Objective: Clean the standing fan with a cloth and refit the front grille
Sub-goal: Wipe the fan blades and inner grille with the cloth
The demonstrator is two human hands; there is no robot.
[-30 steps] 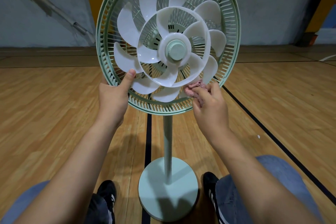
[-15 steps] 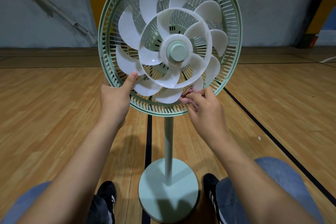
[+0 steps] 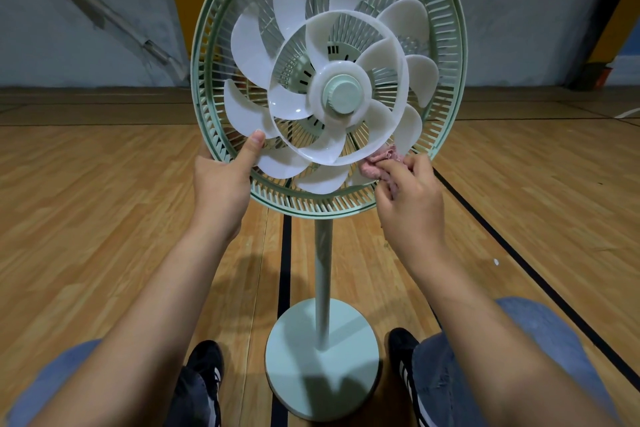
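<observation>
A pale green standing fan (image 3: 322,253) stands in front of me with no front grille on it. Its white blades (image 3: 304,55) and green hub (image 3: 343,94) are bare inside the green rear grille (image 3: 446,55). My left hand (image 3: 221,184) grips the grille's lower left rim, thumb up against a blade. My right hand (image 3: 412,198) pinches a small pink cloth (image 3: 379,163) and presses it on the lower right blades. The front grille is not in view.
The fan's round base (image 3: 322,357) sits on a wooden floor (image 3: 104,204) with black lines, between my black shoes (image 3: 204,381) and knees. A grey wall (image 3: 86,10) with a slanting pipe and yellow posts stands behind.
My right hand with the cloth slid down-left along the lower blades, then back up to the right. The left hand kept its hold on the rim.
</observation>
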